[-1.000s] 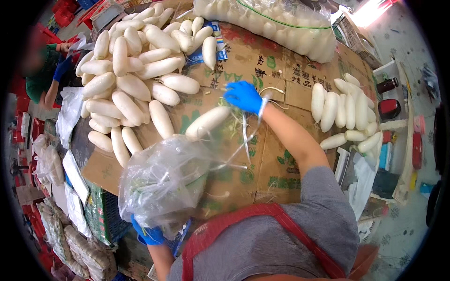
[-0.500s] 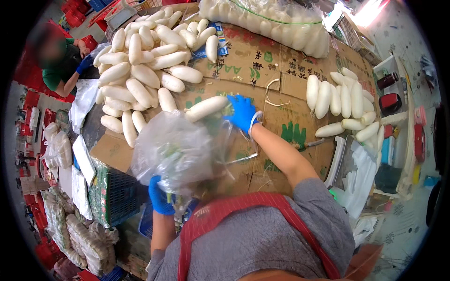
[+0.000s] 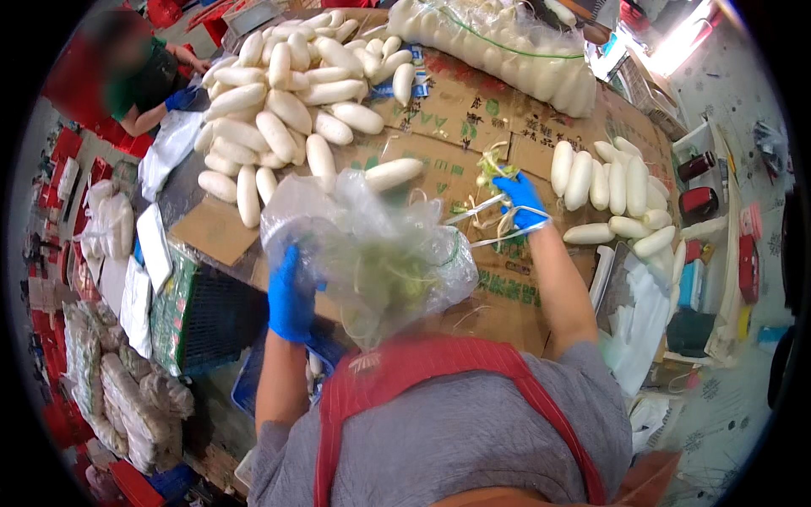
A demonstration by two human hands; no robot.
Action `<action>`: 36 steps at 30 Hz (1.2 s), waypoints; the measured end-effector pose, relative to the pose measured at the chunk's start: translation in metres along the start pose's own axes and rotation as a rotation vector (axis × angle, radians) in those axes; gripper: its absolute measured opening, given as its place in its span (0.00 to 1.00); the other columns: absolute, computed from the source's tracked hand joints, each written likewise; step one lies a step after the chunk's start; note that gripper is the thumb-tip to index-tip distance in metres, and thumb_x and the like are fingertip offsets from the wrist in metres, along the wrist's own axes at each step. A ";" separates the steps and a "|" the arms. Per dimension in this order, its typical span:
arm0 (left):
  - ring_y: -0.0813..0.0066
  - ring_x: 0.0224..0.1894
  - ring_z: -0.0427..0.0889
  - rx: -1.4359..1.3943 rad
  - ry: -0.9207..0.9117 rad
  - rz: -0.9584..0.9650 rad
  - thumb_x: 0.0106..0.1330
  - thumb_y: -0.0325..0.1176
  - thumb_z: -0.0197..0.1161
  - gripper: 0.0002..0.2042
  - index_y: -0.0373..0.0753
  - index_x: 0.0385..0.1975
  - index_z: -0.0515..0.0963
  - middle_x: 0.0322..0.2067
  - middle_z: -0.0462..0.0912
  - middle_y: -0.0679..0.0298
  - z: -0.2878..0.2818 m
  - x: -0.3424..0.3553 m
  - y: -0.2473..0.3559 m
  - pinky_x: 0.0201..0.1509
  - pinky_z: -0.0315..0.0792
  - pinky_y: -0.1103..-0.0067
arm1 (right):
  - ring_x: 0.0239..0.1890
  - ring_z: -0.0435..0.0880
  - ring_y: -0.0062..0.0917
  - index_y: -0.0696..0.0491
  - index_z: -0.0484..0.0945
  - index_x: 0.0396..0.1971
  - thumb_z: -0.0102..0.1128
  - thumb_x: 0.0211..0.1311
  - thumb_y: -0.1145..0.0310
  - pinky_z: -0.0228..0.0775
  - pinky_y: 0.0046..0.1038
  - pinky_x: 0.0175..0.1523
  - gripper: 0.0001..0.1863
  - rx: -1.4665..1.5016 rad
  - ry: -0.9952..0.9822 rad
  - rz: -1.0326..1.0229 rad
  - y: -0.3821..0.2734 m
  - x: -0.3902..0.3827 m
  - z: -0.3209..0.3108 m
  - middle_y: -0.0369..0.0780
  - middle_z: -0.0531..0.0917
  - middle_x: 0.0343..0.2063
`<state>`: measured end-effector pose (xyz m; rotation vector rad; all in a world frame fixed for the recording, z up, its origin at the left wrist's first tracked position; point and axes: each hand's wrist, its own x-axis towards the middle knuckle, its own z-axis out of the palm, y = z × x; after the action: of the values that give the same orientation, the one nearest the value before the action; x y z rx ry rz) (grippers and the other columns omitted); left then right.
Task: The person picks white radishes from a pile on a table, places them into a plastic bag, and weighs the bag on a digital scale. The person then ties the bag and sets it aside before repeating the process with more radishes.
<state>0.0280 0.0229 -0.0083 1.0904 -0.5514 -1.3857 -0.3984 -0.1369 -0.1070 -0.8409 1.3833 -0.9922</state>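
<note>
My left hand [image 3: 290, 296], in a blue glove, grips the side of a clear plastic bag [image 3: 443, 262]. Blurred pale green scraps show through the plastic. To the right of the bag, my blue-gloved right hand [image 3: 522, 201] is closed on a bunch of green and yellowish radish trimmings [image 3: 490, 167]. White bands run from around its wrist toward the bag. A single white radish [image 3: 394, 173] lies beyond the bag on the cardboard-covered table [image 3: 439, 152].
A large heap of white radishes [image 3: 274, 133] covers the far left, and a smaller group [image 3: 617, 182] lies at right. A long bag packed with radishes [image 3: 498, 51] lies along the far side. A co-worker in green [image 3: 135, 114] is at far left. A dark crate [image 3: 224, 313] stands near left.
My right hand has moved right from beside the single radish and now holds trimmings. My left hand has risen, and the bag has shifted right and spread wider.
</note>
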 end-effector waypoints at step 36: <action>0.55 0.38 0.80 1.801 -0.899 0.500 0.55 0.35 0.63 0.09 0.49 0.36 0.80 0.37 0.80 0.58 -0.043 0.048 -0.088 0.38 0.75 0.64 | 0.45 0.81 0.36 0.52 0.78 0.50 0.50 0.63 0.71 0.72 0.34 0.52 0.16 -0.970 -0.014 -0.581 0.039 -0.018 0.078 0.47 0.81 0.43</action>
<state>0.0289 0.0032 -0.1152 1.3199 -2.8182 -0.5601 -0.3166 -0.1118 -0.1329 -2.0472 1.6441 -0.6791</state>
